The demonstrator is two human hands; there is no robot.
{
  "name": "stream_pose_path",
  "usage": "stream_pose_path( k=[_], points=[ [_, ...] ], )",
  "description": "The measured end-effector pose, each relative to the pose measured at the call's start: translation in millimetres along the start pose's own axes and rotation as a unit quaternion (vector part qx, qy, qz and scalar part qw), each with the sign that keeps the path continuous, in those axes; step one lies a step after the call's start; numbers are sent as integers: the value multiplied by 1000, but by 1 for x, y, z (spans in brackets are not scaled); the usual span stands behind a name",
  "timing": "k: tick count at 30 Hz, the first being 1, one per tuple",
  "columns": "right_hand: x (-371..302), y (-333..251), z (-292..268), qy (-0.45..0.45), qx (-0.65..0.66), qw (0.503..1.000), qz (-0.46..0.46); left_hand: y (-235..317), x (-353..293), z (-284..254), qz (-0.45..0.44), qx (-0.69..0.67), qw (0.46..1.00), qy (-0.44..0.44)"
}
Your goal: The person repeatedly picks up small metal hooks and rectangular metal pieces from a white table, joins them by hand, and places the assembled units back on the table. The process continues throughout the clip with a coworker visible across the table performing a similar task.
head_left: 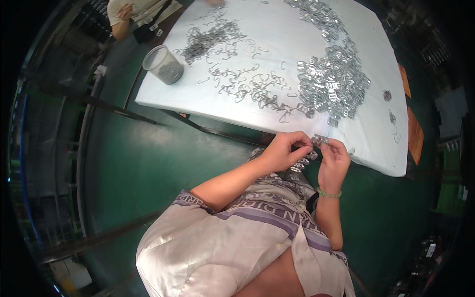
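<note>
At three o'clock from the middle of the view, just off the near edge of the desk [267, 34], a shiny metal piece [320, 140] sits in the fingers of the right grip [333, 163], thumb and forefinger pinched nearly together on it. The left grip [287, 151] is also drawn to a close pinch right beside it, but I cannot tell what lies between its fingertips. At seven o'clock from the pinch, a row of similar pieces [297, 168] hangs below the left fingers; whether they are joined is too small to make out.

Each piece should be light, stiff and hard to break, though its smooth face may slip. I would take it by its opposite edges, between thumb and forefinger pads, and support the row near its top so that it doesn't swing.

At ten o'clock from the hands, a clear plastic tub [154, 59] stands near the desk's left edge, its lower part filled with small grey bits [171, 73]. Loose wire hooks [252, 89] lie between ten and eleven o'clock, and a heap of shiny pieces [331, 81] towards twelve, both uncontained.
</note>
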State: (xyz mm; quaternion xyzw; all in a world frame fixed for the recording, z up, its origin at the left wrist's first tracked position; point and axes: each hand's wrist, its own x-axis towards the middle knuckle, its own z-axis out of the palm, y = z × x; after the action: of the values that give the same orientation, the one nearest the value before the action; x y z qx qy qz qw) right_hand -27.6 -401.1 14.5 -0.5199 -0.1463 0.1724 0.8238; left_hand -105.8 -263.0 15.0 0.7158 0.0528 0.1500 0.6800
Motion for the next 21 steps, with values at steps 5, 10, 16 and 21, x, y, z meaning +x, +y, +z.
stream_pose_path(
  k=[5,10,16,21],
  points=[
    [-7,2,-10,-34,6,999,-20,0,5,-30,-8,74,997,21],
    [-11,-2,-25,-15,-11,999,-29,-52,43,-125,12,295,936,191],
    [-14,-5,-30,-9,-24,999,-28,-84,82,-240,46,578,782,227],
    [-17,-4,-35,-1,-28,999,-28,-89,101,-256,79,688,717,72]
  ],
)
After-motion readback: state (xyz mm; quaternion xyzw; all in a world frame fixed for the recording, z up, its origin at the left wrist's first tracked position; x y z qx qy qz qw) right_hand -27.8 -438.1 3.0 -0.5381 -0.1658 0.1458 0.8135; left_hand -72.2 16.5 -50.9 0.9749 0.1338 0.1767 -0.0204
